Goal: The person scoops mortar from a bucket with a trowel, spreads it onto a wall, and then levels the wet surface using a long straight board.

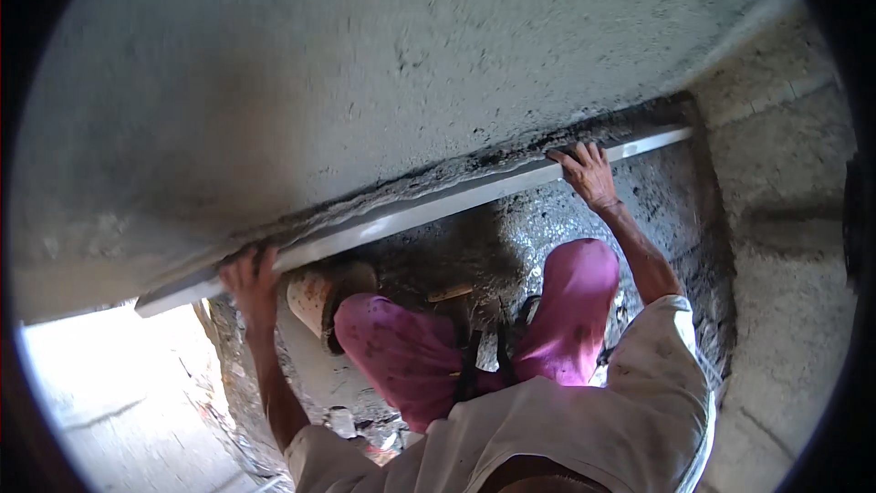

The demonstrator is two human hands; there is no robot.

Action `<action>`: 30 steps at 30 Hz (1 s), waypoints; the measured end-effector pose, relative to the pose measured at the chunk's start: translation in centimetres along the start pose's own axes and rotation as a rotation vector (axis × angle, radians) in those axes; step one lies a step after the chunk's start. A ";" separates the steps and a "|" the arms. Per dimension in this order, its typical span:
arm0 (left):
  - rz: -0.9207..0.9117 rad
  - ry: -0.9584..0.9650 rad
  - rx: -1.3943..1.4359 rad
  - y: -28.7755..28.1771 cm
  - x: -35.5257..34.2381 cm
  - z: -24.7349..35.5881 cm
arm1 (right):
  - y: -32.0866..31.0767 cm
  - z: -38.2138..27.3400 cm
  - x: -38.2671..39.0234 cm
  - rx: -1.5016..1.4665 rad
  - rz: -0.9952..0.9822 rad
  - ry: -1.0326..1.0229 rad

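A long, pale metal straightedge (429, 207) lies slantwise against the grey plastered wall (401, 55), its right end higher in the picture than its left. Near the left end, my left hand (251, 285) grips it, slightly smeared by motion. My right hand (589, 176) is closed over the bar toward its right end, fingers bent across the upper edge. Wet mortar (474, 163) has gathered in a rough strip along the edge at the wall. The undersides of the bar and my thumbs are mostly hidden.
A dirty, pale bucket (310, 303) stands tilted beside my left knee. Between my legs a small light-brown piece (450, 293) lies on the muddy ground. A rough block wall (785, 165) closes the right side. Bright light fills an opening (109, 370) at lower left.
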State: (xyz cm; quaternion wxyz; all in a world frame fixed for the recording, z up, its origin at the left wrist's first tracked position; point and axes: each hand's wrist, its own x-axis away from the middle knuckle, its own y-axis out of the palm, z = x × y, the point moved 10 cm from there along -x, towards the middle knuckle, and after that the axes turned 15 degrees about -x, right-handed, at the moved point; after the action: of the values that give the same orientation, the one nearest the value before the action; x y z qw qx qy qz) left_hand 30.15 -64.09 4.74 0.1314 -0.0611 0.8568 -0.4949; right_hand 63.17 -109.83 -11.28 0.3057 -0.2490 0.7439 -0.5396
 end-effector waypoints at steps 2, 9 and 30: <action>0.045 0.029 -0.067 -7.2 0.5 -3.8 | -4.2 -2.6 -0.3 -0.088 -0.041 0.008; 0.156 0.222 -0.463 -39.0 -5.3 -16.4 | -18.4 -12.9 -2.9 -0.516 -0.125 0.029; 0.579 0.612 -0.381 -85.2 -15.7 -5.0 | -59.1 -22.9 -0.6 -0.876 -0.260 0.298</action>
State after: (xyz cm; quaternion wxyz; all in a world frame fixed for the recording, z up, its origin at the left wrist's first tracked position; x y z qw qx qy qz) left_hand 41.64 -99.09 83.30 -0.0081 0.3066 0.9137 -0.2666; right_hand 49.39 -111.86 50.53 -0.0079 -0.3650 0.8998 -0.2390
